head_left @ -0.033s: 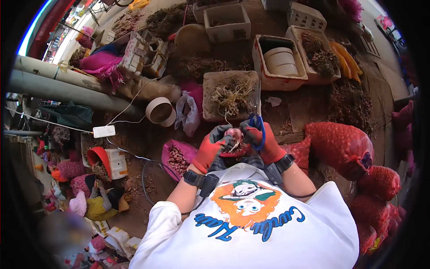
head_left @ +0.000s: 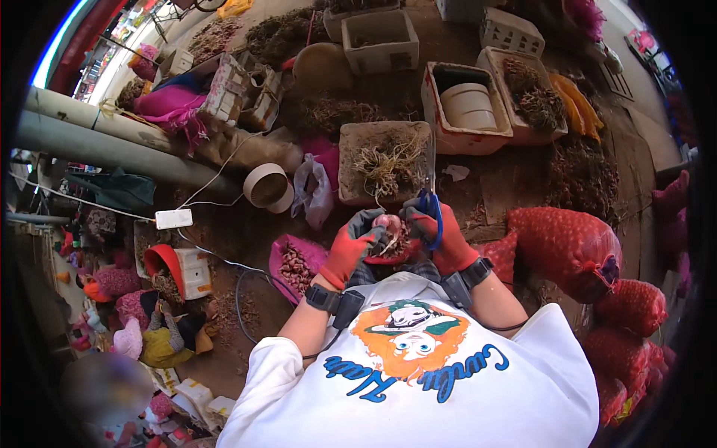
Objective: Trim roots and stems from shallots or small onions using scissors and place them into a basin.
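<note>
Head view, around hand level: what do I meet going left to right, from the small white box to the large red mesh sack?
Small white box, open pink sack, left hand, pinkish bulb, right hand, large red mesh sack.

- Pink bulb (head_left: 388,222): partly covered by the gloved left hand (head_left: 352,250).
- Blue-handled scissors (head_left: 438,221): grip partly hidden at the gloved right hand (head_left: 451,245); blades hard to make out.
- Lower left: a round blur (head_left: 107,390) conceals whatever lies behind.
- White shirt (head_left: 485,418): cut off by the bottom edge.
</note>
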A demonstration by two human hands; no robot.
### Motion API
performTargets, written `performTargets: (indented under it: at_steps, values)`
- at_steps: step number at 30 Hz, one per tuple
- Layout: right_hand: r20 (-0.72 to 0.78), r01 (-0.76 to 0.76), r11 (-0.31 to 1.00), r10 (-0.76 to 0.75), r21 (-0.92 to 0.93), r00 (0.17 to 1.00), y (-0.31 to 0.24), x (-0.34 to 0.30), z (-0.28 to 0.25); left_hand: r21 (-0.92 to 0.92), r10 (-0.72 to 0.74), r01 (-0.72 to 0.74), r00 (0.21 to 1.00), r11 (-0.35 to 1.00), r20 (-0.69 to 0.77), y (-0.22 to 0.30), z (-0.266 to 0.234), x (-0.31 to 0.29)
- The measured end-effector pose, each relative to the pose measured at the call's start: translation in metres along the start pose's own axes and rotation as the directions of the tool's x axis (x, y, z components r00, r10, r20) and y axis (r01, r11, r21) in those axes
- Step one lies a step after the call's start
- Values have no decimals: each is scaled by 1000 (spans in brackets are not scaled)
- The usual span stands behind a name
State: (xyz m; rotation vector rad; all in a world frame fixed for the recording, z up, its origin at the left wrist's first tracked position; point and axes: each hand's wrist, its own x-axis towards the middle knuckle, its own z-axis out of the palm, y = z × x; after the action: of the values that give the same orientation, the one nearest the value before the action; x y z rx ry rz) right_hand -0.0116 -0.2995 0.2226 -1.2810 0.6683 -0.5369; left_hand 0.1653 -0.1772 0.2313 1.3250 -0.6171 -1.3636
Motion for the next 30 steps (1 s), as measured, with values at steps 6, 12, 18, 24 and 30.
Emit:
performTargets:
  at_steps: [6, 12, 18, 24, 30]
  values:
    - [100, 173, 953, -152, -251, 983, -44, -10, 36, 34, -10, 5, 991, 999, 131, 17, -14, -11]
    - [75, 103, 964, -87, -245, 993, -42, -3, 69, 148, -26, -9, 973, 989, 228, 44, -46, -26]
    - [-115, 83, 818, -179, -569, 977, -23, -14, 83, -197, 35, 33, 944, 980, 329, 61, -73, -39]
    - [24, 80, 237, -230, -968, 973, -41, -55, 106, -300, -68, 120, 982, 946, 178, 54, -121, -47]
    - [7, 42, 235, -147, -971, 989, -33, -57, 115, -229, -139, 173, 978, 958, 156, 60, -130, -52]
